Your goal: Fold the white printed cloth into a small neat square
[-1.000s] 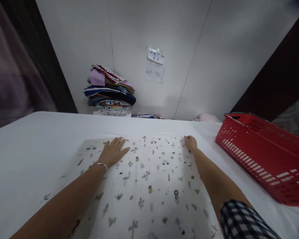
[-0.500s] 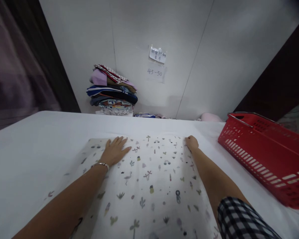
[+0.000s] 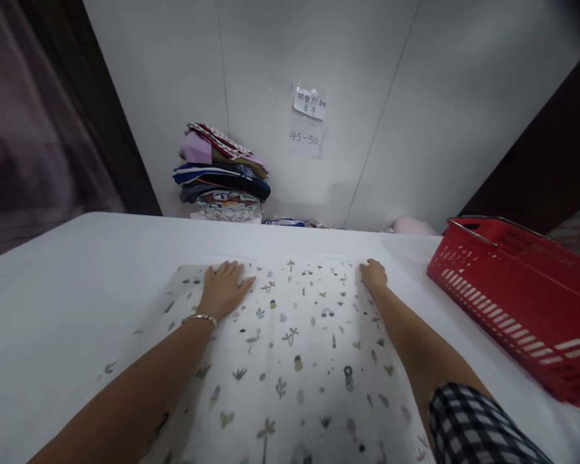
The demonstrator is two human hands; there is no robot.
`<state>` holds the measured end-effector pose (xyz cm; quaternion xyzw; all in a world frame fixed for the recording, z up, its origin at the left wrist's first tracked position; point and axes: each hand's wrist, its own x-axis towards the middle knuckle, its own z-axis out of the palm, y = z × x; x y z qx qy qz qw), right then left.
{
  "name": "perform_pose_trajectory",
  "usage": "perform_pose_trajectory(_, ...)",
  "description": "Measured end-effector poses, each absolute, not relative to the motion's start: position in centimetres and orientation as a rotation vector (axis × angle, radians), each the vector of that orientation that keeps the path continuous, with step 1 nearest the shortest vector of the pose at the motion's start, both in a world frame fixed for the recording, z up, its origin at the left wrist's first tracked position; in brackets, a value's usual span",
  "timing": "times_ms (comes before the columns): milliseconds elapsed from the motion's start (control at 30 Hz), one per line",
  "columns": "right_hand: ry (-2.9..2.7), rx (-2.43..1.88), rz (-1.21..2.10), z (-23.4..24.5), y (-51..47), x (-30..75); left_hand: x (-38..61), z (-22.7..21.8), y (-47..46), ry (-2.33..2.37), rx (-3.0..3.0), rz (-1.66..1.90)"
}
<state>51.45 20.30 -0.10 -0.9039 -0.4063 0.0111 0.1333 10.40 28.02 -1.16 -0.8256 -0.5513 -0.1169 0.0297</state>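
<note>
A white cloth (image 3: 314, 348) printed with small palms, flamingos, pineapples and cacti lies spread out before me, its lower end running out of view. My left hand (image 3: 225, 288) rests flat on it near the far left corner, fingers spread. A silver bracelet (image 3: 200, 318) circles that wrist. At the far right corner, my right hand (image 3: 374, 275) has its fingers curled over the cloth's edge, gripping it; the fingertips are partly hidden.
A white-covered table (image 3: 77, 290) lies under the cloth. To the right stands a red plastic basket (image 3: 517, 283) with a metal handle. Folded clothes (image 3: 222, 174) are stacked beyond the far edge, against a wall with paper signs (image 3: 308, 122). A dark curtain (image 3: 38, 129) hangs left.
The view has shifted slightly, so everything sits a little further right. Both hands stay at the cloth's far edge, and the right fingers look slightly less tightly bunched.
</note>
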Motion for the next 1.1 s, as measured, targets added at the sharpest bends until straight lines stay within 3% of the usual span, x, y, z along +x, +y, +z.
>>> perform_pose_trajectory(133,-1.547,-2.494,-0.118,-1.2,18.6,48.7,10.4,-1.6,28.5,-1.743,-2.614,-0.278)
perform_pose_trajectory(233,-1.766,-2.480,0.015,-2.0,17.4,47.2,10.5,-1.6,28.6,-1.725,-2.625,-0.270)
perform_pose_trajectory(400,-1.720,-2.557,0.224,-1.6,17.0,46.9,10.5,-1.2,28.4,-1.748,-2.636,-0.245)
perform_pose_trajectory(767,-1.661,-2.617,0.198,-0.9,15.4,47.8,10.3,-1.4,28.6,-1.755,-2.660,-0.264)
perform_pose_trajectory(933,-1.896,-2.470,-0.004,-0.9,11.1,44.2,10.4,-1.5,28.6,-1.735,-2.637,-0.287)
perform_pose_trajectory(1100,-1.941,-2.422,0.207,-1.9,6.7,41.9,10.3,-1.3,28.7,-1.731,-2.663,-0.298)
